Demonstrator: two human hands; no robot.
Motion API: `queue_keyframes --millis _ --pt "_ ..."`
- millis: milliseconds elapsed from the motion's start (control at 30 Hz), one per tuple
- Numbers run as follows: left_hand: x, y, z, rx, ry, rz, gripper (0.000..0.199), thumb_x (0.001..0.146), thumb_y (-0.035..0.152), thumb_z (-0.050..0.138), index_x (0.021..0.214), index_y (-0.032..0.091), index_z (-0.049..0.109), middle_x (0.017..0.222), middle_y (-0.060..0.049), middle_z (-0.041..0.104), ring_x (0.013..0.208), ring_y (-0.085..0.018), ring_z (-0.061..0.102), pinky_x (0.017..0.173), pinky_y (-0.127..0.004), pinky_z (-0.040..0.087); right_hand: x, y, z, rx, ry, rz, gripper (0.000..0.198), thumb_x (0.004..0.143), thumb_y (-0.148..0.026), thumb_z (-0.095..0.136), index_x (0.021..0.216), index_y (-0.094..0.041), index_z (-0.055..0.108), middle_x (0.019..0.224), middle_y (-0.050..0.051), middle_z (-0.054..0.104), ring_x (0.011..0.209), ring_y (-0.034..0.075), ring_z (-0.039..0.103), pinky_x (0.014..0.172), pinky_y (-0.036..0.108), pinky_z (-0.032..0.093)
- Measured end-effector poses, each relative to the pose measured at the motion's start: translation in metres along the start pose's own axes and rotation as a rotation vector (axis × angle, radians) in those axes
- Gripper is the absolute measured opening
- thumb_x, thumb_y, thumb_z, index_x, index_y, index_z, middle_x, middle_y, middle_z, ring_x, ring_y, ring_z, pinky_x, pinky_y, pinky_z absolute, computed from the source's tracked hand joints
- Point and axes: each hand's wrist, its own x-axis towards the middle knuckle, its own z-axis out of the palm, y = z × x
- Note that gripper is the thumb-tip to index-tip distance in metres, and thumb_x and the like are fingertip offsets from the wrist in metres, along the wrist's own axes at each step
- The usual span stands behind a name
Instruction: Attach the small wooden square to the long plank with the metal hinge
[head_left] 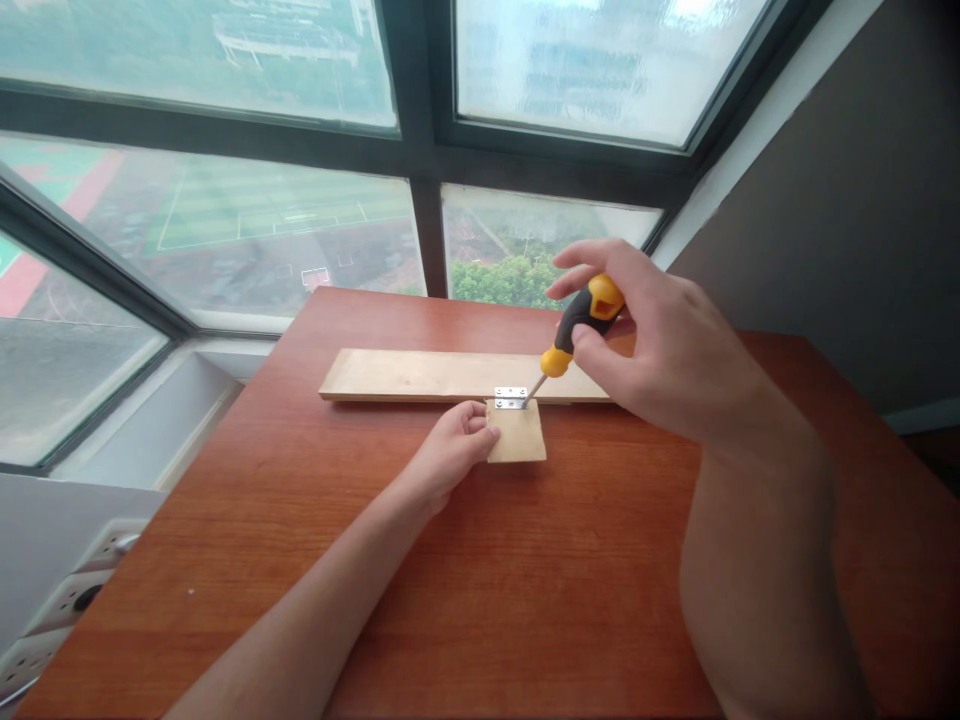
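Note:
My right hand (660, 345) is closed around a yellow and black screwdriver (577, 330), held at a slant. Its tip meets the right end of a small silver hinge (511, 397). One leaf of the hinge lies on a long pale wooden board (420, 374), the other on a small square wooden piece (517, 435). Between thumb and fingers, my left hand (461, 445) pinches the left edge of that square piece. The right part of the long board is hidden behind my right hand.
Everything rests on a reddish-brown wooden table (450, 600). Dark-framed windows (431, 240) rise behind its far edge. White power sockets (67, 605) are on the wall at the lower left. A grey wall (847, 220) stands at the right.

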Motion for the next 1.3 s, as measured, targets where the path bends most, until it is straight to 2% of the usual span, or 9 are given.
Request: queue_keyframes --millis 233,400,467,667,733,867,967,1100,1300 --pt "0.001 0.000 -0.001 0.014 -0.001 -0.004 0.024 0.076 0.021 0.068 0.094 0.014 0.054 0.082 -0.005 0.069 0.067 -0.011 0.062 0.058 -0.018 0.043 0.005 0.004 0.009 -0.222 0.105 0.105 0.038 0.086 -0.046 0.056 0.116 -0.023 0.058 0.084 0.003 0.067 0.071 0.023 0.061 0.064 0.035 0.043" --pt "0.001 -0.001 -0.001 -0.002 0.002 0.000 0.025 0.074 0.023 0.071 0.092 0.015 0.055 0.081 -0.004 0.068 0.067 -0.011 0.062 0.059 -0.019 0.043 0.002 0.003 0.001 -0.028 -0.008 0.035 0.042 0.082 -0.026 0.054 0.124 -0.022 0.051 0.106 0.006 0.066 0.081 0.021 0.062 0.070 0.034 0.047" --pt "0.001 -0.001 0.000 -0.003 0.003 -0.002 0.024 0.075 0.022 0.070 0.092 0.015 0.055 0.081 -0.004 0.068 0.067 -0.011 0.063 0.059 -0.019 0.043 0.001 0.003 0.000 -0.002 -0.023 -0.001 0.044 0.082 -0.022 0.053 0.126 -0.023 0.050 0.103 0.005 0.067 0.078 0.019 0.062 0.070 0.033 0.048" --pt "-0.001 0.001 0.001 0.012 0.001 -0.004 0.023 0.077 0.021 0.068 0.093 0.014 0.054 0.083 -0.005 0.069 0.068 -0.011 0.063 0.060 -0.019 0.044 0.004 0.007 0.006 -0.205 0.076 0.115 0.043 0.084 -0.045 0.057 0.121 -0.023 0.056 0.083 0.004 0.066 0.069 0.023 0.060 0.062 0.037 0.045" --pt "-0.001 0.001 0.001 0.013 0.001 -0.007 0.022 0.077 0.020 0.067 0.093 0.014 0.053 0.083 -0.005 0.069 0.068 -0.011 0.063 0.060 -0.019 0.044 0.004 0.008 0.003 -0.157 0.049 0.133 0.041 0.085 -0.042 0.055 0.121 -0.024 0.055 0.091 0.005 0.067 0.073 0.024 0.061 0.064 0.038 0.046" --pt "-0.001 0.002 0.001 0.011 0.011 -0.009 0.021 0.077 0.018 0.066 0.093 0.014 0.053 0.081 -0.004 0.068 0.067 -0.010 0.062 0.060 -0.018 0.043 0.000 0.008 -0.006 0.016 -0.053 0.001 0.045 0.083 -0.023 0.053 0.127 -0.028 0.049 0.114 0.002 0.064 0.087 0.021 0.063 0.076 0.035 0.050" --pt "-0.001 0.002 0.001 0.004 0.014 -0.007 0.023 0.076 0.019 0.068 0.092 0.015 0.053 0.081 -0.004 0.068 0.066 -0.010 0.062 0.058 -0.017 0.042 0.001 0.009 -0.005 -0.008 -0.029 -0.025 0.038 0.085 -0.027 0.054 0.124 -0.028 0.052 0.100 0.001 0.067 0.074 0.019 0.062 0.071 0.034 0.049" --pt "-0.001 0.002 0.001 0.014 0.008 -0.008 0.023 0.076 0.021 0.069 0.092 0.015 0.053 0.081 -0.004 0.068 0.067 -0.011 0.062 0.058 -0.018 0.042 0.005 0.010 0.003 -0.176 0.064 0.062 0.034 0.087 -0.044 0.054 0.114 -0.024 0.057 0.083 0.002 0.064 0.065 0.020 0.059 0.065 0.037 0.045" --pt "-0.001 0.001 0.001 -0.019 0.014 -0.006 0.027 0.072 0.023 0.072 0.091 0.015 0.054 0.081 -0.004 0.068 0.069 -0.012 0.063 0.061 -0.020 0.045 0.001 0.006 -0.003 0.063 -0.066 -0.038 0.039 0.083 -0.020 0.052 0.122 -0.026 0.048 0.109 0.004 0.063 0.083 0.018 0.060 0.073 0.031 0.050"
